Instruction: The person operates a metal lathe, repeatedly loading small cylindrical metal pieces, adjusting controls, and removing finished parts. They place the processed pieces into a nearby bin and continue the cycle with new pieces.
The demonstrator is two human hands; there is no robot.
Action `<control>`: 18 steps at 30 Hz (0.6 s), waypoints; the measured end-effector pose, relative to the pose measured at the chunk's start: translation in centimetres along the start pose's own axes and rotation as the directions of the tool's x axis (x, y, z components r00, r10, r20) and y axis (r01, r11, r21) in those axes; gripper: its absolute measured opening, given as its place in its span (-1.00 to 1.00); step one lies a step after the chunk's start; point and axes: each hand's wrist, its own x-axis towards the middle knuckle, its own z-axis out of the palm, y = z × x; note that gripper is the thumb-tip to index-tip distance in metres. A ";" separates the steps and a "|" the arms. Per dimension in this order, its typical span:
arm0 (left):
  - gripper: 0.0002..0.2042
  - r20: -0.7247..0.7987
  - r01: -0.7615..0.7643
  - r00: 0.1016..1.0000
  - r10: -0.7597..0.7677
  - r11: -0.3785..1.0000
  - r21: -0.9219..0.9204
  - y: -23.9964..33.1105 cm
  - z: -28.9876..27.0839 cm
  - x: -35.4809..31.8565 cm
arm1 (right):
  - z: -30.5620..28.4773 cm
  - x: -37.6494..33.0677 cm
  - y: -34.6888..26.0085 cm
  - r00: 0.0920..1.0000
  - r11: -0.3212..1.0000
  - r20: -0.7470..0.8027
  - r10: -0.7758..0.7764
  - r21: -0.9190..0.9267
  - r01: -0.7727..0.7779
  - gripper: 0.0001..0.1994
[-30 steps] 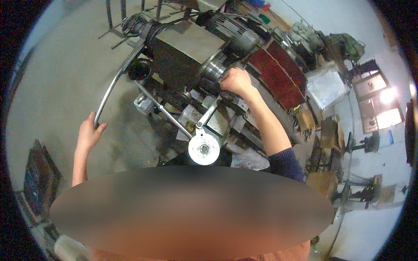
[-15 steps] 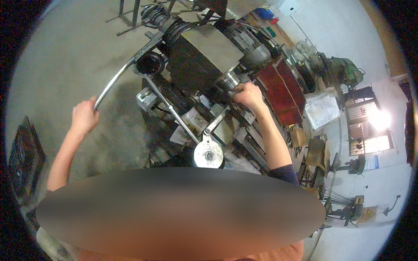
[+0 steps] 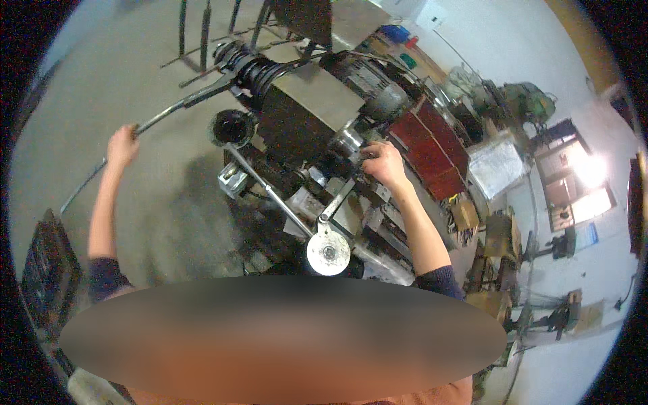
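Note:
My left hand (image 3: 123,147) is wrapped around a long metal bar (image 3: 162,118). The bar slopes from the upper left part of a dark, greasy machine (image 3: 297,128) down past my fist toward the left. At the machine's near right end is a shiny metal cylinder (image 3: 347,140). Right beside its end face, my right hand (image 3: 383,162) has its thumb and fingers bent inward; whatever lies between them is too small or hidden. Below the cylinder, a jointed metal rod (image 3: 273,192) runs to a round pale disc (image 3: 329,253) near my body.
An electric motor (image 3: 364,81) sits behind the machine, with a red cabinet (image 3: 432,148) to its right. A dark round cup-shaped part (image 3: 231,128) is left of the machine body. A dark slatted object (image 3: 50,277) stands at far left. Benches and tools line the right wall.
My left hand has moved up and slightly left as the bar swung outward, and the bar's far end now shows beyond the fist. My right hand stays by the cylinder. The view has shifted slightly.

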 end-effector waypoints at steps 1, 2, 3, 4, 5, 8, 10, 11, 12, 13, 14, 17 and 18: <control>-0.77 -0.214 -0.108 0.972 0.099 0.994 -0.031 1.3 1.4 -0.8 | -0.5 -1.1 0.3 0.996 1.000 -0.091 -0.020 0.013 0.021 -0.64; -0.75 -0.422 -0.229 0.885 0.198 0.973 -0.023 2.8 3.2 -1.9 | -1.1 -2.3 0.6 0.981 0.998 -0.187 -0.053 0.016 0.057 -0.63; -0.72 -0.346 -0.137 0.938 0.025 0.944 -0.301 4.2 5.4 -3.1 | -1.7 -3.7 1.2 0.967 0.993 -0.249 -0.060 0.081 0.083 -0.64; -0.68 -0.208 -0.021 0.972 -0.111 0.838 -0.545 5.8 7.7 -4.5 | -2.5 -5.6 1.9 0.959 0.995 -0.281 -0.043 0.070 0.066 -0.65; -0.67 0.064 0.159 0.987 -0.148 0.812 -0.562 7.8 10.5 -5.3 | -3.1 -7.5 2.6 0.960 0.996 -0.276 0.038 0.093 -0.012 -0.66; -0.64 0.559 0.231 0.829 -0.018 0.921 -0.314 14.0 17.9 -7.8 | -5.0 -14.2 5.7 0.939 0.981 -0.287 0.187 0.104 -0.164 -0.68; -0.63 0.622 0.234 0.783 -0.001 0.927 -0.293 16.8 20.9 -8.4 | -6.1 -19.4 7.8 0.903 0.944 -0.273 0.331 0.096 -0.317 -0.70; -0.67 0.670 0.223 0.741 0.038 0.928 -0.299 17.1 21.6 -8.0 | -6.4 -21.9 8.8 0.859 0.895 -0.250 0.446 0.116 -0.431 -0.71; -0.70 0.606 0.088 0.793 0.060 0.974 -0.211 17.1 21.9 -7.5 | -6.7 -24.4 10.0 0.788 0.816 -0.217 0.576 0.103 -0.569 -0.72; -0.72 0.574 -0.067 0.805 0.151 0.984 -0.165 16.7 21.8 -6.6 | -7.0 -26.9 11.0 0.755 0.780 -0.195 0.626 0.148 -0.608 -0.72; -0.75 0.574 -0.199 0.786 0.228 0.973 -0.114 16.1 21.5 -5.7 | -7.1 -29.3 12.1 0.672 0.689 -0.151 0.725 0.157 -0.708 -0.72; -0.81 0.519 -0.353 0.809 0.277 0.934 0.052 15.0 20.3 -3.1 | -7.1 -35.9 16.0 0.536 0.560 -0.204 0.819 0.078 -0.825 -0.71; -0.81 0.520 -0.232 0.824 0.226 0.971 -0.055 15.1 19.9 -2.8 | -7.5 -38.4 17.5 0.521 0.547 -0.192 0.832 0.124 -0.828 -0.71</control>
